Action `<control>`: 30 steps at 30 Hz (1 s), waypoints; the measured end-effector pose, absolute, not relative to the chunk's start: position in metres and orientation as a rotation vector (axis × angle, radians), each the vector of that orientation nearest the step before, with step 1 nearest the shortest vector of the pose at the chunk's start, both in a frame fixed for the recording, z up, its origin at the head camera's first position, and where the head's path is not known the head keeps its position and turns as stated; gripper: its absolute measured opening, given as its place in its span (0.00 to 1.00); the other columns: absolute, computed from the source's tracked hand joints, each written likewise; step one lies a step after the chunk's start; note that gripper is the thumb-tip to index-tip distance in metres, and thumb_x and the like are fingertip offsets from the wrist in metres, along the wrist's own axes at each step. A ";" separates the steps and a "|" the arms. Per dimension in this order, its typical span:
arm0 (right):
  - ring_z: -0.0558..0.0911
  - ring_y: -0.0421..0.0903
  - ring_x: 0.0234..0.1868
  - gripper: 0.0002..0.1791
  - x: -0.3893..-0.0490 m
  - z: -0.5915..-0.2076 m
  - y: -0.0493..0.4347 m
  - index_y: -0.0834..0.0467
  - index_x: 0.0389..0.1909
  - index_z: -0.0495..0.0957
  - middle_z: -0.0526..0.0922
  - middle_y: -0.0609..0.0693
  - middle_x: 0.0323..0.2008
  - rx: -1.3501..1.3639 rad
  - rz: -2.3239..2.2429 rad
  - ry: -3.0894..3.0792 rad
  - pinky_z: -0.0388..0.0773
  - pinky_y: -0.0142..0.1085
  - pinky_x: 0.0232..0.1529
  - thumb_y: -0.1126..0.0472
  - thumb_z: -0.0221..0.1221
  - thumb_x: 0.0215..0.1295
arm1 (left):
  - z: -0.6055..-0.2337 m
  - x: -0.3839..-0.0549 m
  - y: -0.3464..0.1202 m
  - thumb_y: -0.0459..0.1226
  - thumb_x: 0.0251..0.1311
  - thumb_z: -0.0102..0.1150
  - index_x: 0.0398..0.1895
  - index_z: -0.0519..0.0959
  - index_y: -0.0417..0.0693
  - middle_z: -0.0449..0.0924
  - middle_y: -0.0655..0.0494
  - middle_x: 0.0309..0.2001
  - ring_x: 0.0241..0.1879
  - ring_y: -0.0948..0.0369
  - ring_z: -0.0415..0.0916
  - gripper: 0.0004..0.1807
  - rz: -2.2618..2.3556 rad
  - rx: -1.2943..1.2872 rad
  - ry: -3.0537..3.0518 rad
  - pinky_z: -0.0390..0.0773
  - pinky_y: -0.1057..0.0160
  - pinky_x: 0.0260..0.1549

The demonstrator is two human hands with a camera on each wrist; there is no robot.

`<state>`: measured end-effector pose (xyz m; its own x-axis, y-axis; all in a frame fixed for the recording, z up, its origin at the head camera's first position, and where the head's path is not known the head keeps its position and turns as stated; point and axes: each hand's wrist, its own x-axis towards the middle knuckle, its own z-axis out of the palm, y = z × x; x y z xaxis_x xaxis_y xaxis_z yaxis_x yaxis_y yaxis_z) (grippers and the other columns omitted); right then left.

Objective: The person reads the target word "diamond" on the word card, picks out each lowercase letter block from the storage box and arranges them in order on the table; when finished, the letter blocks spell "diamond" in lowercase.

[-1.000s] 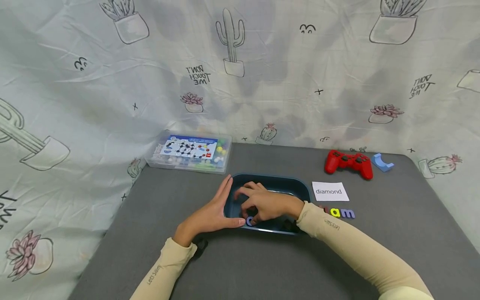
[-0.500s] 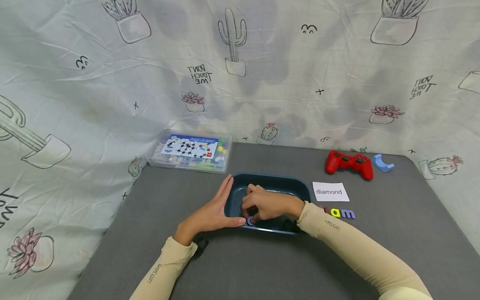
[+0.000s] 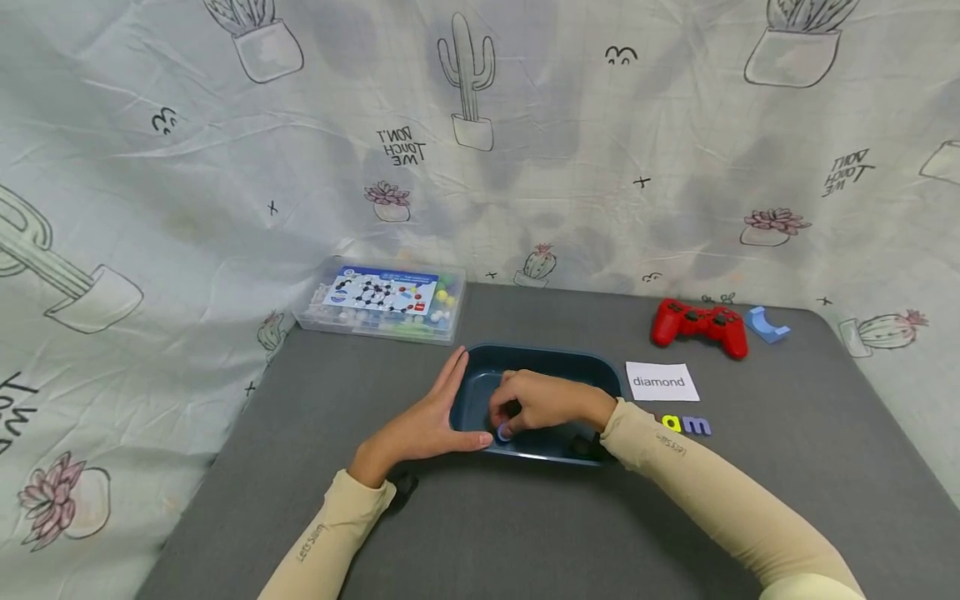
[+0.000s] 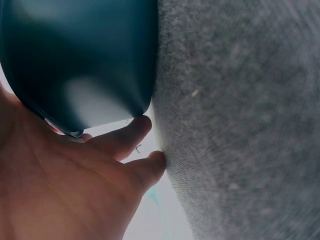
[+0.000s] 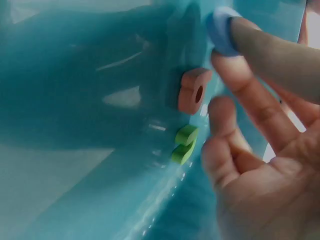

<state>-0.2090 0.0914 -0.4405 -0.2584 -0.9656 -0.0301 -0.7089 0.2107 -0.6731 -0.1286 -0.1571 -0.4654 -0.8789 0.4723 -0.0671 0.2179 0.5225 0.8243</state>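
Blue piece (image 5: 220, 36) partly hidden by fingers (image 5: 275, 60)

Pale, creased cloth (image 3: 570, 221) rises behind and along both sides of a matte, dark grey tabletop (image 3: 525, 533) with a rounded far right corner (image 3: 810, 321), the cloth printed with outlined potted cacti (image 3: 468, 87), pink succulents (image 3: 387, 193), small crosses (image 3: 641, 182) and mirror-reversed lettering (image 3: 402, 147), and mottled with soft grey patches (image 3: 551, 108) under diffuse light.

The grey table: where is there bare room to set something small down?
Free: the table between the sleeves, on the near side of the tray; also behind the tray, between plastic box and red controller. Crowded: the tray's left part, with both hands; right of the tray, with card and letters.
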 end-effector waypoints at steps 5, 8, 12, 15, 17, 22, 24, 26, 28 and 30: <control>0.77 0.36 0.33 0.03 -0.211 -0.438 0.096 0.57 0.38 0.85 0.81 0.41 0.33 -1.512 -0.864 1.991 0.78 0.34 0.38 0.68 0.69 0.71 | -0.465 -0.130 -0.159 0.69 0.58 0.70 0.89 0.29 0.58 0.21 0.61 0.87 0.83 0.43 0.43 0.72 1.278 0.585 2.501 0.63 0.33 0.71; 0.77 0.36 0.34 0.03 -0.211 -0.436 0.099 0.59 0.40 0.85 0.81 0.42 0.35 -1.508 -0.898 1.985 0.79 0.34 0.39 0.69 0.68 0.71 | -0.463 -0.131 -0.159 0.68 0.59 0.70 0.89 0.30 0.58 0.21 0.61 0.87 0.83 0.43 0.44 0.71 1.277 0.584 2.503 0.62 0.32 0.71; 0.78 0.37 0.36 0.03 -0.211 -0.434 0.104 0.62 0.43 0.86 0.83 0.45 0.38 -1.507 -0.917 1.986 0.81 0.35 0.42 0.70 0.68 0.72 | -0.463 -0.131 -0.158 0.68 0.59 0.70 0.89 0.30 0.59 0.20 0.62 0.87 0.83 0.43 0.42 0.71 1.270 0.573 2.489 0.60 0.32 0.72; 0.80 0.38 0.39 0.05 -0.210 -0.431 0.106 0.63 0.45 0.86 0.86 0.49 0.42 -1.503 -0.930 1.996 0.82 0.36 0.45 0.70 0.67 0.72 | -0.463 -0.130 -0.158 0.68 0.59 0.70 0.89 0.29 0.60 0.20 0.61 0.87 0.83 0.43 0.41 0.72 1.271 0.565 2.482 0.59 0.32 0.72; 0.82 0.39 0.41 0.05 -0.210 -0.428 0.108 0.63 0.46 0.87 0.87 0.52 0.45 -1.490 -0.945 2.003 0.83 0.37 0.47 0.70 0.67 0.72 | -0.464 -0.130 -0.157 0.68 0.59 0.71 0.89 0.29 0.60 0.20 0.61 0.87 0.83 0.43 0.41 0.72 1.271 0.563 2.484 0.59 0.32 0.72; 0.83 0.41 0.44 0.05 -0.209 -0.425 0.115 0.62 0.45 0.87 0.86 0.51 0.46 -1.432 -0.992 2.034 0.84 0.40 0.51 0.71 0.66 0.73 | -0.463 -0.130 -0.157 0.67 0.59 0.71 0.89 0.30 0.61 0.21 0.62 0.87 0.83 0.44 0.42 0.71 1.265 0.553 2.490 0.59 0.33 0.73; 0.84 0.41 0.44 0.05 -0.209 -0.424 0.117 0.62 0.45 0.87 0.85 0.49 0.44 -1.416 -1.001 2.049 0.84 0.40 0.51 0.71 0.66 0.73 | -0.463 -0.129 -0.157 0.66 0.59 0.71 0.89 0.30 0.61 0.21 0.62 0.87 0.84 0.44 0.41 0.71 1.266 0.549 2.487 0.58 0.33 0.73; 0.83 0.42 0.43 0.05 -0.209 -0.423 0.120 0.63 0.45 0.87 0.84 0.48 0.44 -1.413 -1.007 2.057 0.84 0.41 0.50 0.70 0.66 0.73 | -0.463 -0.129 -0.156 0.65 0.59 0.72 0.89 0.30 0.61 0.21 0.62 0.87 0.84 0.44 0.41 0.70 1.268 0.545 2.486 0.58 0.32 0.73; 0.84 0.42 0.43 0.05 -0.209 -0.421 0.122 0.63 0.45 0.88 0.84 0.48 0.44 -1.405 -1.014 2.062 0.84 0.41 0.51 0.71 0.66 0.73 | -0.463 -0.129 -0.156 0.64 0.60 0.72 0.89 0.30 0.61 0.21 0.62 0.87 0.84 0.44 0.41 0.70 1.269 0.544 2.485 0.58 0.32 0.73; 0.84 0.43 0.43 0.05 -0.210 -0.419 0.124 0.64 0.46 0.88 0.84 0.49 0.45 -1.402 -1.026 2.060 0.84 0.41 0.51 0.71 0.65 0.73 | -0.462 -0.129 -0.156 0.63 0.61 0.72 0.89 0.30 0.61 0.21 0.61 0.87 0.84 0.44 0.41 0.70 1.267 0.542 2.484 0.57 0.32 0.73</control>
<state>-0.2095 0.1237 -0.4193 -0.3871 -0.9209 0.0462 -0.5915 0.2096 -0.7786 -0.1293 -0.1558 -0.4624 -0.8838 0.4586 -0.0927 0.1941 0.5396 0.8192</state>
